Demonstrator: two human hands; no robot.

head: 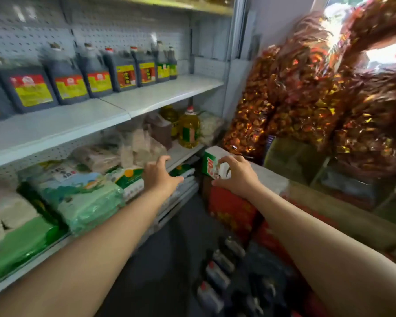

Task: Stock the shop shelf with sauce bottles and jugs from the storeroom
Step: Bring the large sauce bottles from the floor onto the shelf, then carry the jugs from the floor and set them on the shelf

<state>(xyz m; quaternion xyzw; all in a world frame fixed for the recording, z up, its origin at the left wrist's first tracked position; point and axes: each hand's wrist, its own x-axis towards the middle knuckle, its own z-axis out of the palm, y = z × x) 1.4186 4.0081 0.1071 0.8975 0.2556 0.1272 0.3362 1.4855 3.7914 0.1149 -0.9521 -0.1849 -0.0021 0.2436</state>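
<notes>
Several dark sauce jugs point(71, 81) with red and yellow labels stand in a row at the back of the grey middle shelf point(165, 92), whose right part is bare. More dark jugs point(217, 275) with red caps lie low on the floor between my arms. My left hand point(161, 177) reaches forward with spread fingers and holds nothing. My right hand point(236, 175) rests with curled fingers on the edge of a green and white carton point(212, 164) that sits on a ledge. The picture is blurred by motion.
The lower shelf holds rice bags point(78, 197), packets and yellow oil bottles point(189, 129). Red boxes point(231, 209) are stacked under the carton. Shiny red and gold wrapped goods point(306, 99) hang at the right above a counter point(329, 202).
</notes>
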